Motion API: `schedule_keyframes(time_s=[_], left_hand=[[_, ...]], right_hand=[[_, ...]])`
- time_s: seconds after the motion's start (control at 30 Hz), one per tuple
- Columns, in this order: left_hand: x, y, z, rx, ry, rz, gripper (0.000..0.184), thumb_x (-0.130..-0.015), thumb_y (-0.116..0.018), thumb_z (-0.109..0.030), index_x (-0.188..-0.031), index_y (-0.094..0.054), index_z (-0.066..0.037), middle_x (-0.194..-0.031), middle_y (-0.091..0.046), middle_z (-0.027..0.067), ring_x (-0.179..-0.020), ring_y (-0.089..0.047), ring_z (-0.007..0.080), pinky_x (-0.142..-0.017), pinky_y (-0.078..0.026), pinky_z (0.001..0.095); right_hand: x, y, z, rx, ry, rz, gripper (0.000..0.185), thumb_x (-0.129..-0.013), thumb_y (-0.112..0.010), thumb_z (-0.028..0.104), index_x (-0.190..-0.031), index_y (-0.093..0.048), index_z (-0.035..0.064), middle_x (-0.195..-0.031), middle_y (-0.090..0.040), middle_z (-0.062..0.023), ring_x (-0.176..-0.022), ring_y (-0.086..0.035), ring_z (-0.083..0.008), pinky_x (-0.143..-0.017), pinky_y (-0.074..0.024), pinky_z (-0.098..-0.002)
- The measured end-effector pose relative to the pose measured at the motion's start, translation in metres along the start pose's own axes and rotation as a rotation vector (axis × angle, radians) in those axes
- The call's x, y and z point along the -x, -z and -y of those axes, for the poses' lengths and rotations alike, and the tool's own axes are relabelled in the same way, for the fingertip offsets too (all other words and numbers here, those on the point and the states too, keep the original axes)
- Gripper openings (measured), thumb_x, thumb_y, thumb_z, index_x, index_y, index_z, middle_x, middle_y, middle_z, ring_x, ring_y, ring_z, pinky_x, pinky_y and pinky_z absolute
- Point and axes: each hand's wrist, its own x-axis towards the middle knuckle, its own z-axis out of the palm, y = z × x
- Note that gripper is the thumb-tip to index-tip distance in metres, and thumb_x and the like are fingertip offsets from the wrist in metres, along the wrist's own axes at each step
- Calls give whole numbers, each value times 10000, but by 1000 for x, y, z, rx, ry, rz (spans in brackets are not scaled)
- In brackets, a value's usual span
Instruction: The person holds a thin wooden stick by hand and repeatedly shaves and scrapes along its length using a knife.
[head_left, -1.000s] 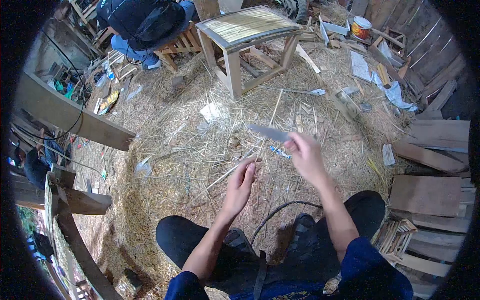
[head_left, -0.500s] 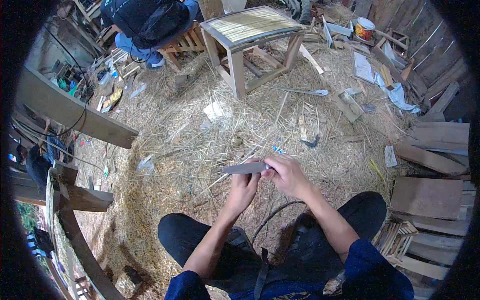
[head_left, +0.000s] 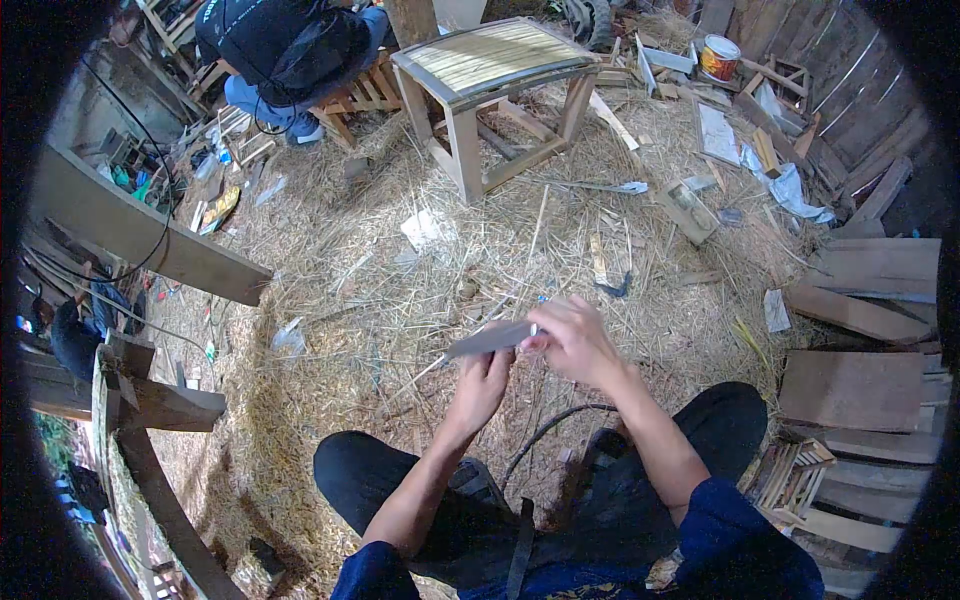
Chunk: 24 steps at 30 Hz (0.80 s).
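My right hand (head_left: 572,340) is closed round the handle of a knife (head_left: 490,341), whose wide grey blade points left across my left hand. Closed fingers of my left hand (head_left: 480,385) pinch a thin pale strip (head_left: 425,372), which slants down to the left. The blade lies over the fingertips of my left hand and hides part of the strip. Both hands are close together above the straw-strewn ground, in front of my bent knees.
A slatted wooden stool (head_left: 500,60) stands ahead. At the upper left a person (head_left: 285,50) sits bent over. Wooden beams (head_left: 150,235) flank the left side. Boards (head_left: 850,390) lie at the right, and a paint bucket (head_left: 719,58) stands at the upper right.
The knife has come down and left from beside the strip to lie over my left fingertips. Since the middle frame, the blade has tilted slightly, its tip lower.
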Motion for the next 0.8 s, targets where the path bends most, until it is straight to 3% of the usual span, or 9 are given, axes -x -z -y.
schedule_keyframes(time_s=[0.07, 0.13, 0.2, 0.3, 0.4, 0.5, 0.6, 0.7, 0.8], left_hand=[[3, 1, -4, 94, 39, 64, 192, -1017, -466, -200, -1058, -539, -27, -789, -489, 1, -687, -438, 73, -585, -376, 245], [16, -5, -5, 195, -39, 130, 196, -1028, -468, -269, -1012, -524, -82, -707, -417, -63, -569, -356, 21, -477, -295, 197], [12, -6, 5, 181, -73, 102, 221, -1039, -444, -282, -1061, -531, -81, -676, -382, -73, -547, -333, 21, -465, -272, 193], [1, 1, 6, 243, -26, 27, 249, -1044, -430, -278, -1133, -536, -71, -628, -350, -83, -507, -313, 26, -442, -256, 202], [-7, 5, -9, 363, 18, -15, 246, -1047, -422, -268, -1124, -537, -65, -630, -364, -75, -506, -321, 30, -440, -254, 208], [-11, 6, -3, 483, 19, -24, 225, -1045, -420, -243, -1040, -554, -63, -684, -429, -51, -557, -359, 11, -465, -287, 204], [-8, 7, 2, 375, 30, -12, 234, -1044, -418, -283, -1004, -523, -78, -735, -432, -44, -575, -358, 34, -486, -277, 211], [-7, 4, 13, 240, 42, -3, 193, -1033, -427, -176, -1007, -537, -21, -799, -515, 22, -679, -487, 111, -610, -410, 260], [-5, 0, 7, -79, -181, -33, 171, -1015, -442, -126, -1041, -532, 17, -902, -563, 114, -822, -548, 222, -740, -447, 339]], right_hand=[[4, 8, -30, -45, -352, -31, 317, -927, -604, 358, -1017, -652, 59, -845, -678, -112, -795, -652, -262, -722, -475, -390], [13, 30, -73, -50, -766, -270, 414, -986, -490, 429, -1036, -643, 47, -848, -681, -107, -787, -657, -265, -715, -479, -394], [12, 63, -77, -8, -992, -266, 516, -1010, -387, 497, -1020, -634, 44, -832, -677, -98, -769, -651, -248, -703, -472, -386], [11, 48, -58, 96, -660, -340, 488, -1009, -403, 482, -961, -620, 48, -771, -641, -98, -714, -622, -232, -668, -458, -383], [-10, 41, -13, 84, -409, -194, 473, -995, -429, 482, -926, -605, 49, -771, -629, -107, -696, -603, -232, -650, -451, -387], [-14, 18, -1, -39, -277, -134, 412, -989, -472, 430, -918, -599, 44, -797, -639, -96, -702, -601, -237, -665, -457, -397], [-9, -6, 12, -132, -326, 48, 285, -961, -550, 314, -931, -599, 35, -840, -659, -107, -713, -610, -261, -670, -459, -403], [-1, -17, 24, -154, -164, 17, 181, -899, -623, 201, -949, -597, 29, -852, -655, -126, -753, -611, -293, -703, -460, -408], [5, -23, 22, -207, -187, -65, 195, -844, -665, 166, -966, -596, 31, -873, -654, -144, -808, -604, -323, -745, -456, -420]])
